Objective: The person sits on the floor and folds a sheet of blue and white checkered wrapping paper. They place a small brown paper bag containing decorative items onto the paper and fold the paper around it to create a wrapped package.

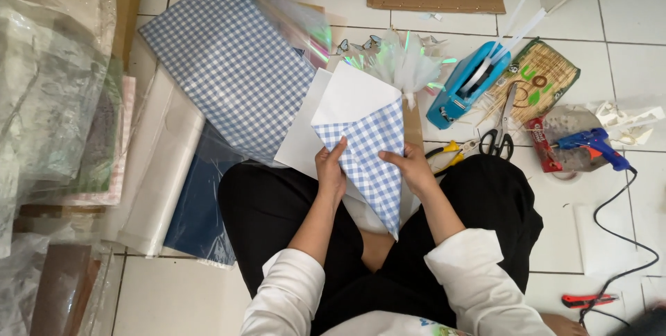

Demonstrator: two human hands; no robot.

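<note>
I sit cross-legged on a white tiled floor and hold a paper cone (pixel 368 148) over my lap. It is blue-and-white gingham outside and plain white inside, with its point down. My left hand (pixel 331 171) grips the cone's left edge, thumb on the checked face. My right hand (pixel 412 168) holds its right edge. A tuft of sheer iridescent wrap (pixel 402 62) lies on the floor just past the cone's open top. A white sheet (pixel 302 143) lies under the cone.
A large gingham sheet (pixel 229 65) lies to the left beside rolls and bags of clear wrap (pixel 48 93). To the right are a blue tape dispenser (pixel 463 86), scissors (pixel 501 135), yellow-handled pliers (pixel 444 155), a blue glue gun (pixel 595 145) with its cord, and a red cutter (pixel 588 300).
</note>
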